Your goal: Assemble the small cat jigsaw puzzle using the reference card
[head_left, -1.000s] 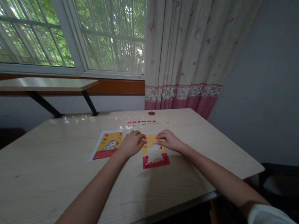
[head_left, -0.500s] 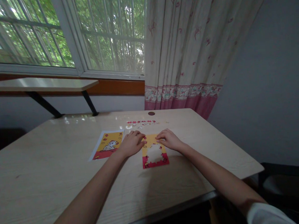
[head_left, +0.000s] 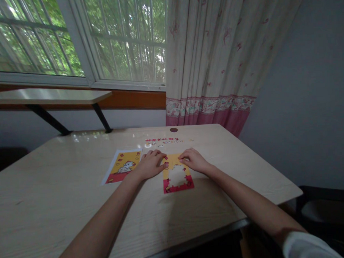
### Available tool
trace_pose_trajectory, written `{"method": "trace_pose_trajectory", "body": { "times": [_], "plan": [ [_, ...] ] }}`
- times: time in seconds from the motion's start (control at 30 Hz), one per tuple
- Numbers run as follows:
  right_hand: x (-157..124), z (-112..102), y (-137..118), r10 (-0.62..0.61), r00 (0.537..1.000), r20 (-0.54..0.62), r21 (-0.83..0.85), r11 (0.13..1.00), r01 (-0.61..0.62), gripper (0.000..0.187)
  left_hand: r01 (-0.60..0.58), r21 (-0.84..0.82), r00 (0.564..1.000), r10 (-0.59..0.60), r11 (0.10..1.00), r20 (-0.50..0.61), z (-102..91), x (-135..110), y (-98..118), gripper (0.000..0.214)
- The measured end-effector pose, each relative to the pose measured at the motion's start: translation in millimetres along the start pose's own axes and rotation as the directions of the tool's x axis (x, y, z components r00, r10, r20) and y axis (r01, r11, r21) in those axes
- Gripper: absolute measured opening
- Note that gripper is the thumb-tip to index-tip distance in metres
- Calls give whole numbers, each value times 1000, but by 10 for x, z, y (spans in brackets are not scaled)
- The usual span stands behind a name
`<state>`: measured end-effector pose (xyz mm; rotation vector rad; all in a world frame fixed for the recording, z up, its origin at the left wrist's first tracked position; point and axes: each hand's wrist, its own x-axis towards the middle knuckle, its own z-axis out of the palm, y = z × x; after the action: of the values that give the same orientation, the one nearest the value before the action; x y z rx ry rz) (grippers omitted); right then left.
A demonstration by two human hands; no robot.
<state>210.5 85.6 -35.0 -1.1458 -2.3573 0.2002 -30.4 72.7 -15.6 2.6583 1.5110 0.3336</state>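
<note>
**Jigsaw puzzle on desk: border laid, centre open**

Item: jigsaw puzzle (head_left: 178, 186), yellow above and red below. It lies flat on the pale wooden table (head_left: 64, 209), in front of the person, between the two hands.

Condition: the border reads as joined all round. The middle is a pale gap with a ragged edge. By that showing the frame is done and the inner picture is left to fill.

Left hand (head_left: 149, 165): palm down, fingers curled, tips at the puzzle's upper left corner by a small red bit. Whether a piece is pinched there cannot be told.

Right hand (head_left: 194, 160): fingers laid loosely flat on the puzzle's upper right edge, pressing rather than gripping. Nothing is seen held.

Reference picture (head_left: 122, 166): printed sheet with a white border and the same yellow and red, with a white figure in the middle. It lies just left of the left hand.

Loose pieces (head_left: 162, 141): a short row farther back, near a round hole (head_left: 173, 129) in the tabletop and apart from both hands.

Surroundings: barred window (head_left: 122, 36), patterned curtain (head_left: 209, 66), wall shelf (head_left: 45, 97).
</note>
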Motion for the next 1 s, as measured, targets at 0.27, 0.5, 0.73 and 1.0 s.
{"method": "trace_pose_trajectory", "body": {
  "times": [0.27,0.5,0.73,1.0],
  "plan": [
    [5,11,-20,29,1000,-8,-19,999,-29,13,67,33,998,-67,997,-18,-32,-23,133,46],
    [3,31,-19,53,999,-8,-7,999,-53,12,87,52,996,-86,995,-19,-38,-20,176,45],
    [-9,31,-40,30,999,-37,-13,999,-30,15,139,90,989,-133,986,-65,-18,-28,309,52],
    [5,18,-30,31,999,-15,-18,999,-31,18,146,74,989,-143,987,-45,-27,-21,299,54]
  ]
}}
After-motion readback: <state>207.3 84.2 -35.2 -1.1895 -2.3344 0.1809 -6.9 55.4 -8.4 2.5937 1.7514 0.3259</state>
